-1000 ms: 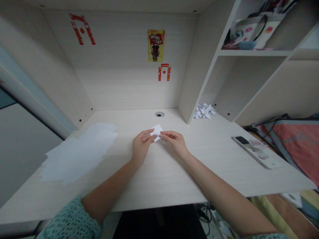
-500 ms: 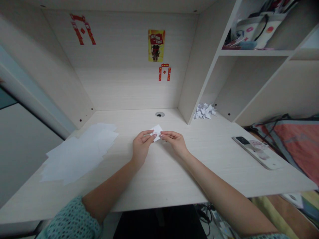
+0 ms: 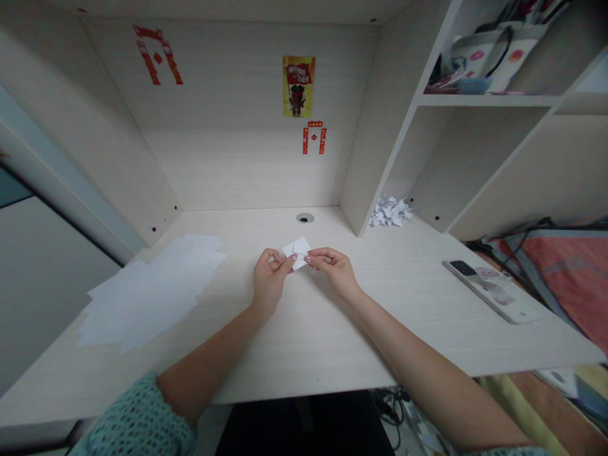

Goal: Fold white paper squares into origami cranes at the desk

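A small folded piece of white paper (image 3: 297, 250) lies in the middle of the pale wooden desk (image 3: 304, 329). My left hand (image 3: 268, 278) pinches its left edge with curled fingers. My right hand (image 3: 333, 271) pinches its right edge, fingers pressed together. Both hands rest low over the desk, and their fingertips nearly meet at the paper's near side.
A loose spread of white paper sheets (image 3: 147, 291) lies at the left of the desk. A heap of small folded paper figures (image 3: 389, 212) sits in the lower shelf corner. A phone (image 3: 491, 290) lies at the right. A cable hole (image 3: 304, 218) is behind the hands.
My left hand's fingers have curled in more tightly at the paper's left edge, and the paper has shifted slightly. My right hand has barely moved.
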{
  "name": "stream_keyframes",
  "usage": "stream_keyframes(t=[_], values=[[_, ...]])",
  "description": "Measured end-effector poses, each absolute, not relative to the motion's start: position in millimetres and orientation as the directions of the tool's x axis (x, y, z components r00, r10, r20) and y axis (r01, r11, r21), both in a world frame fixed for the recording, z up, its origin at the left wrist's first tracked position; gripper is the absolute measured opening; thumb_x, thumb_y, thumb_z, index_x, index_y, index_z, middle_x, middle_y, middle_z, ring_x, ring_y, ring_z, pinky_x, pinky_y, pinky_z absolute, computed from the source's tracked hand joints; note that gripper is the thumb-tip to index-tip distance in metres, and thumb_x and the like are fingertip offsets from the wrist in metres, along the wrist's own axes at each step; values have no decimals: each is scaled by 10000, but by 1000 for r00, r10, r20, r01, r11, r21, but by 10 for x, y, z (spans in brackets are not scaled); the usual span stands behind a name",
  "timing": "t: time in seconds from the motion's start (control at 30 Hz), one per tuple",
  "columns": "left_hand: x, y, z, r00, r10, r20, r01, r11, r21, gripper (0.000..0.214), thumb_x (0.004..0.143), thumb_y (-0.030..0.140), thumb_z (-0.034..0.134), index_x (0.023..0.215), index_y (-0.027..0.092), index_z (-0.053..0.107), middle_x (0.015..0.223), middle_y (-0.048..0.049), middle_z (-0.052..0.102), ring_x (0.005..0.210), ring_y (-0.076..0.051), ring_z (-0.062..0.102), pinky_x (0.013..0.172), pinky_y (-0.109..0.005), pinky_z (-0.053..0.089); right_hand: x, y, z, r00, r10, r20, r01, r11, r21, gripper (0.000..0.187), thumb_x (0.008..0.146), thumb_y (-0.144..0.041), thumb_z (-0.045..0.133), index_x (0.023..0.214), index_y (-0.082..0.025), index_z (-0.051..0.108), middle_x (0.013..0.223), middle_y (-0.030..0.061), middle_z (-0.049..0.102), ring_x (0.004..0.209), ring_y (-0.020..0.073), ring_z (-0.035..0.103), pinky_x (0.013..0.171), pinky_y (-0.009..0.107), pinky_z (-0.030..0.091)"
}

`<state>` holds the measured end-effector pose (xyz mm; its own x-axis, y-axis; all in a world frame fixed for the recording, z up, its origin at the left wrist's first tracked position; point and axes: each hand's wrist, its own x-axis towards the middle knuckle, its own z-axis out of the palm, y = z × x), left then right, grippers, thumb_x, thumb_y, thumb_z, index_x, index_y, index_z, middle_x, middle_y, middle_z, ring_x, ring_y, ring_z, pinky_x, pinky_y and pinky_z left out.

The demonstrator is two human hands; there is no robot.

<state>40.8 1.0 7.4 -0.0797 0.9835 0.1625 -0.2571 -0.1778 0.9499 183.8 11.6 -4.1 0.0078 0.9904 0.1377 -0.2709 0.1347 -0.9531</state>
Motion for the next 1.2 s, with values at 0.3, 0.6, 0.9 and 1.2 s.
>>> stream_keyframes(t=[0.3,0.6,0.9,1.2], values=[[398,-6,39,8,991,131,-201,-127,971,493,602,291,728,912,230,350,704,3,670,648,-131,633,629,-231,449,1843,106,-52,40,987,159,-257,164,-953,262,547,-325,769,625,-179,567,547,-21,619,515,102,537,550,234,391],[411,14,56,-25,993,116,-192,-119,974,494,554,288,748,800,225,324,623,44,622,580,-119,609,576,-209,428,1820,86,-61,7,981,192,-246,188,-951,331,566,-361,758,621,-192,478,531,-41,572,513,99,514,531,229,369],[403,28,12,24,989,146,-200,-138,970,387,610,296,711,723,213,350,563,78,526,561,-90,556,592,-207,430,1832,133,-70,51,987,154,-268,162,-950,403,525,-392,774,602,-198,428,526,-44,578,493,93,508,521,224,364],[399,32,17,46,996,73,-250,-59,967,384,596,284,713,695,207,350,637,30,615,626,-114,592,634,-234,458,1828,143,-96,101,987,122,-271,145,-952,325,546,-366,764,692,-193,531,542,-40,608,518,99,527,533,228,378]])
